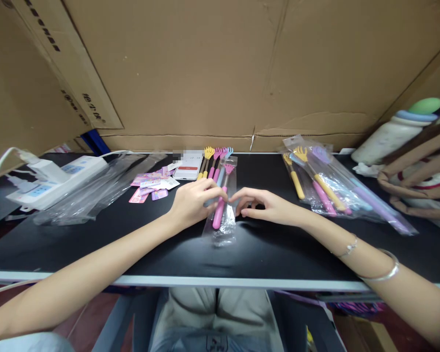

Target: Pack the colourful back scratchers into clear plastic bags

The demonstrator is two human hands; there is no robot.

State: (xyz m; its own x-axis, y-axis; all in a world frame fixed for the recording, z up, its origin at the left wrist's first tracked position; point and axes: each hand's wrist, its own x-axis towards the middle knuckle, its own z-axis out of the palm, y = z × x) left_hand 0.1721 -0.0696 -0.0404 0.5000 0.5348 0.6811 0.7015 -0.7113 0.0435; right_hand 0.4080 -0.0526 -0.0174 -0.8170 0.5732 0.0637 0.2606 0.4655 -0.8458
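A pink back scratcher (218,215) lies in a clear plastic bag (227,233) on the black table, its claw end pointing away from me. My left hand (195,199) is closed around the bag's left side, index finger across the scratcher's shaft and thumb by the grip. At the bag's right edge, the index fingertip of my right hand (266,208) touches or almost touches the plastic; its fingers are bent and apart, holding nothing visible. Just behind lie several loose back scratchers (209,154) in yellow, pink and blue, partly hidden by my left hand.
Bagged back scratchers (330,183) are piled at right, near a bottle (392,134) and a brown bag (418,171). Left are printed cards (154,183), a phone (188,166), empty plastic bags (91,195) and a power strip (62,181). Cardboard (205,68) walls the back.
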